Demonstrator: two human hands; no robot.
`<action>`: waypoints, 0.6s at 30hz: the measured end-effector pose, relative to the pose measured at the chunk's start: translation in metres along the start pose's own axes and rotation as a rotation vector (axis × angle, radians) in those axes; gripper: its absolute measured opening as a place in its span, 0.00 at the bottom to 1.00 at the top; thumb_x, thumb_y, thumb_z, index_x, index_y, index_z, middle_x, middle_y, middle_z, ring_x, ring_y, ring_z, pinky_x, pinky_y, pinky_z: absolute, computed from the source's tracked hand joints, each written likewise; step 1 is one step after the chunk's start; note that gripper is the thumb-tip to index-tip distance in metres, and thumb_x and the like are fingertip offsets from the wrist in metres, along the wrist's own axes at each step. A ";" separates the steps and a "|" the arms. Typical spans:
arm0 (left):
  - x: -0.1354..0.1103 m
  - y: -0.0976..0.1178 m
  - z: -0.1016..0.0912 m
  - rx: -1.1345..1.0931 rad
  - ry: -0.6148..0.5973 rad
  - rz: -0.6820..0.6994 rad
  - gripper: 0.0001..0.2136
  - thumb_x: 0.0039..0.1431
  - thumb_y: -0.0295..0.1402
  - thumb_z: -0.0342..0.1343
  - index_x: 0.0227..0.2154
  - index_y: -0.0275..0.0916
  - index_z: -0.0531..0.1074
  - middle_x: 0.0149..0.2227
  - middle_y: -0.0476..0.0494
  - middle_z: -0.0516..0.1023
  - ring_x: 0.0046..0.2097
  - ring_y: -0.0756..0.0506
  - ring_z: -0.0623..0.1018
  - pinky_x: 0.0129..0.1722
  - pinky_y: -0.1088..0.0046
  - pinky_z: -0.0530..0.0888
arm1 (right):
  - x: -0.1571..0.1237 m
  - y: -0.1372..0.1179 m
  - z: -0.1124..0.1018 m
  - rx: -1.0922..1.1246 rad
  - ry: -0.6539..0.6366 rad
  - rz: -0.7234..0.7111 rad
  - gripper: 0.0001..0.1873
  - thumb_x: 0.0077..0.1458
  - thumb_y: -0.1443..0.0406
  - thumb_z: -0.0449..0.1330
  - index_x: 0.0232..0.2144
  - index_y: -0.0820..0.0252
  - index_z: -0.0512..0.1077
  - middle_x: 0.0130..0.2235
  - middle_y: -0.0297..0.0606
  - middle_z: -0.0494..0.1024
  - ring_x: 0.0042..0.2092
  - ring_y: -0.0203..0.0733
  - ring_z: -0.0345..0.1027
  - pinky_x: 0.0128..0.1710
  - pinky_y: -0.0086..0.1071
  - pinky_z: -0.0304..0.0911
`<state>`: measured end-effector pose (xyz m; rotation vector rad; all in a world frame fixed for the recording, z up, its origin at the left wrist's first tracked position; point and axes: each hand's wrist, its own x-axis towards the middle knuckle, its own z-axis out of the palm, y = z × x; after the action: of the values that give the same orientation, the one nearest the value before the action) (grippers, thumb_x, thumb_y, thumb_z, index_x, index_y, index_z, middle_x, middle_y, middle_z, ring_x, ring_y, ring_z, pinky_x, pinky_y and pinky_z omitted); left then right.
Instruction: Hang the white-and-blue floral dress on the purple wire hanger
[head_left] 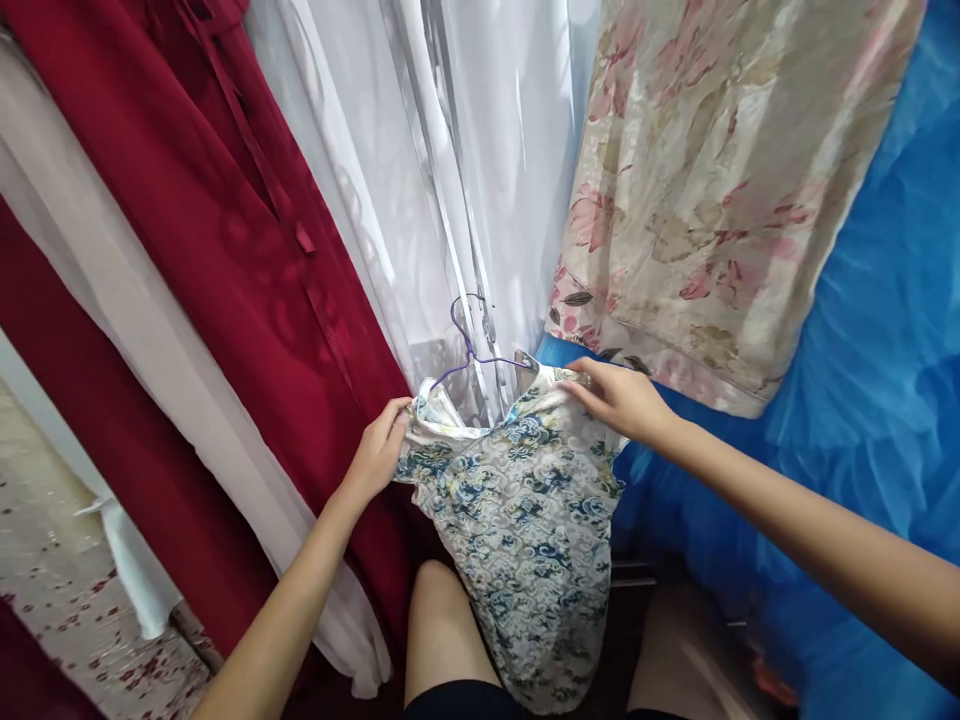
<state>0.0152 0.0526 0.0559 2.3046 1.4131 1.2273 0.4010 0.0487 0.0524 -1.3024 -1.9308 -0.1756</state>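
A blue, grey and white floral dress [532,520] hangs on a thin purple wire hanger [471,352] in front of me. My left hand [381,445] pinches its shoulder on the left side, fingers closed on the cloth. At the opposite shoulder, my right hand [619,398] grips the fabric between thumb and fingers. The hanger's arms run inside the neckline, and its hook sticks up above the dress, in front of white cloth. The dress's lower end drapes down between my knees.
Long dark red garments [247,270] and a pale pink one [142,250] hang at the left. White fabric [510,150] hangs behind the hanger. A cream floral garment [697,200] and ruffled blue tulle [870,340] are on the right. My bare knee [442,620] shows below.
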 end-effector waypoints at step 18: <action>0.023 0.014 0.030 -0.096 0.469 0.022 0.11 0.69 0.40 0.50 0.37 0.38 0.73 0.31 0.48 0.72 0.33 0.47 0.73 0.38 0.69 0.69 | -0.022 -0.121 -0.087 0.473 -0.051 -0.379 0.16 0.61 0.65 0.63 0.51 0.56 0.74 0.42 0.37 0.82 0.37 0.39 0.76 0.36 0.31 0.71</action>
<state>0.0506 0.0716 0.0571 2.0547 1.4177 1.8881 0.3495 -0.0676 0.1332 -0.6345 -2.0836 0.1247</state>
